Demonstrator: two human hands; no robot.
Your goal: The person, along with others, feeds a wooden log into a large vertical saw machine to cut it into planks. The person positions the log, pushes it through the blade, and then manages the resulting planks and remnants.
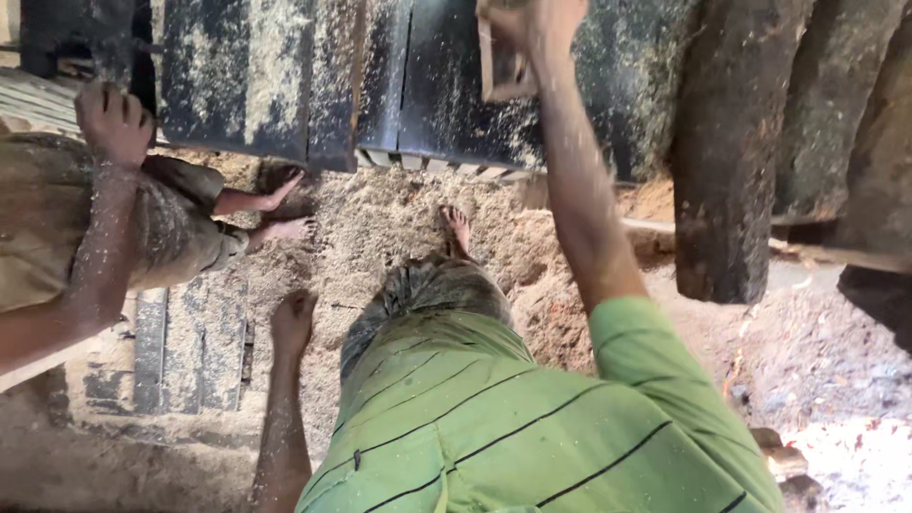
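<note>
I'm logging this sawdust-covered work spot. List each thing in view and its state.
right hand: raised, gripping a wooden piece
wooden piece: held up at the machine
left hand: hanging down, empty
dark machine bed: dusted with sawdust
log: lying at the right
co-worker's hand: closed, on the machine edge

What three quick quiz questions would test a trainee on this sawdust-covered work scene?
1. True or false: the raised right hand grips a pale wooden block.
2. What covers the ground around the bare feet? A: water. B: sawdust. C: gravel.
3. Fill in: the left hand hangs empty beside the green striped ____.
Key: 1 true; 2 B; 3 shirt.
</note>
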